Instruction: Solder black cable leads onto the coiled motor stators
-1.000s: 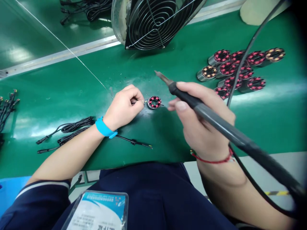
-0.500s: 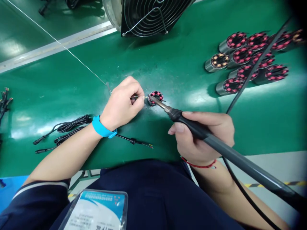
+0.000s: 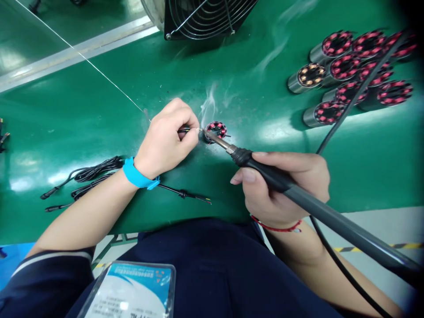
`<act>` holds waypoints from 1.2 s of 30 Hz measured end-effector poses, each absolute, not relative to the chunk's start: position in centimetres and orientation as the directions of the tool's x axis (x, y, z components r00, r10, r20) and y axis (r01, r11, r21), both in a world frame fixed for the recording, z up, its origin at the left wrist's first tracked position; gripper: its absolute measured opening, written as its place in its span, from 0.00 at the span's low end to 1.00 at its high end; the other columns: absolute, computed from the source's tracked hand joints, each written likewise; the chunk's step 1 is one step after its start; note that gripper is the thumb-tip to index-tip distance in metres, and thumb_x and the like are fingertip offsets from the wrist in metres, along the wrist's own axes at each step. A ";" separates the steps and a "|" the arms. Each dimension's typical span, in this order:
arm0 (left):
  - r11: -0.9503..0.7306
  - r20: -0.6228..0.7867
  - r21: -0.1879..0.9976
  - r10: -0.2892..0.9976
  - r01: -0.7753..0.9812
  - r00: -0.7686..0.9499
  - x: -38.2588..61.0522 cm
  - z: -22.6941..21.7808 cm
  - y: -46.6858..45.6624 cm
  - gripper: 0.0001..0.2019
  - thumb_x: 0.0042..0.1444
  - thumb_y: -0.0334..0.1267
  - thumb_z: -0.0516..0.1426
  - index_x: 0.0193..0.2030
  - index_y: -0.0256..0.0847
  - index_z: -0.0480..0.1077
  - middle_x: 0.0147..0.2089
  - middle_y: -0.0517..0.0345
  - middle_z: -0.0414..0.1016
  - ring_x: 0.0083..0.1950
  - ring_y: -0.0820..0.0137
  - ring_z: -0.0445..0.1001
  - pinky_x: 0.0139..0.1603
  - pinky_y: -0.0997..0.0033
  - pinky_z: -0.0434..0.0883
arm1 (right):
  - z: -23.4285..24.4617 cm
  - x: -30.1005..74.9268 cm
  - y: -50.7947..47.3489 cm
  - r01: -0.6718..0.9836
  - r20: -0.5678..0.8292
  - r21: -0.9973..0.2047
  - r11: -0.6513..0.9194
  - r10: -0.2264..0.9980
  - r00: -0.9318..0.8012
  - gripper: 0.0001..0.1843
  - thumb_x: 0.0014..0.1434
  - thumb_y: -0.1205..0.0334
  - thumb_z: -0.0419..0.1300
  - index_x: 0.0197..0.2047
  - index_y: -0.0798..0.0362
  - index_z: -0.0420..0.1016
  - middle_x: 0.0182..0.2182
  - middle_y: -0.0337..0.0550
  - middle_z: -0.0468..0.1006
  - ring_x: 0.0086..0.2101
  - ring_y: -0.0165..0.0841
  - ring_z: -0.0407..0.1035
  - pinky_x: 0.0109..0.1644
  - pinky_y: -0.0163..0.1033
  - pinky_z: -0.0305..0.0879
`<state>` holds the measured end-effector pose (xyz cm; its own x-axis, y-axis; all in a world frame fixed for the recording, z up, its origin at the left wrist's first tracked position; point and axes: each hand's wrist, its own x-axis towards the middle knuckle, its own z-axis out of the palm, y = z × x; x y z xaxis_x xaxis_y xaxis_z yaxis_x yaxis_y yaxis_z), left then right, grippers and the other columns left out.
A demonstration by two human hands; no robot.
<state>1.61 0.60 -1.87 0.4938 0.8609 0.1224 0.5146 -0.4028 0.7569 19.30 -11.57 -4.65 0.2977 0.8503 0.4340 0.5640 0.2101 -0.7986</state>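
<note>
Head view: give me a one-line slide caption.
The right hand touches a soldering iron to a red-wound stator while the left hand pinches a wire; smoke rises.

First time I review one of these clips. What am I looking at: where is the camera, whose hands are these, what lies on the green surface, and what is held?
There is no machine here: a person works bare-handed, and the one picture comes from a camera on their head, looking down. The left hand, with a blue wristband, pinches a thin wire beside a small red-wound coil part on the green table. The right hand grips a soldering iron, its tip at that part, where smoke rises. Similar coil parts lie far right, black cables left, a fan at the top.
</note>
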 end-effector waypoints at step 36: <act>-0.597 0.300 0.599 0.785 0.533 0.542 1.3 -2.3 0.7 0.07 0.54 0.26 0.53 0.31 0.39 0.69 0.36 0.56 0.70 0.38 0.69 0.70 0.39 0.65 0.70 | -2.8 18.3 -3.7 0.701 0.242 -0.670 0.244 0.965 -0.105 0.21 0.58 0.66 0.55 0.55 0.45 0.67 0.38 0.40 0.81 0.42 0.44 0.72 0.52 0.57 0.67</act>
<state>1.26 0.73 -2.32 0.5423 0.7849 0.2997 0.5333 -0.5972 0.5991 18.25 -3.65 -2.84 -0.1046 0.9645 0.2424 0.7014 0.2444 -0.6696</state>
